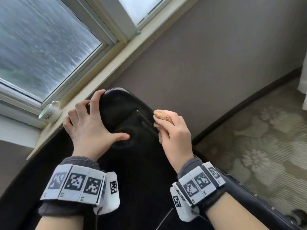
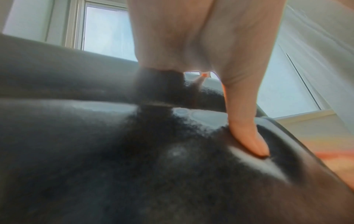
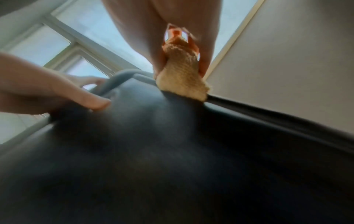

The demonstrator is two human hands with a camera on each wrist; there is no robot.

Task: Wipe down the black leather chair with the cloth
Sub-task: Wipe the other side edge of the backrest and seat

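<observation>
The black leather chair point(image 1: 132, 146) fills the middle of the head view, its rounded headrest point(image 1: 119, 103) pointing toward the window. My left hand point(image 1: 89, 123) grips the headrest's left side, fingers curled over the edge and thumb point(image 2: 247, 131) pressing on the front face. My right hand point(image 1: 174, 130) holds a bunched tan cloth point(image 1: 163, 117) against the chair's right edge. In the right wrist view the cloth point(image 3: 182, 81) touches the leather point(image 3: 172, 151) near the rim.
A white mug point(image 1: 49, 113) stands on the pale windowsill point(image 1: 103, 77) just left of the headrest. A grey wall point(image 1: 216, 63) rises behind the chair. Patterned carpet point(image 1: 257, 138) lies to the right, with a chair caster point(image 1: 299, 216) at the lower right.
</observation>
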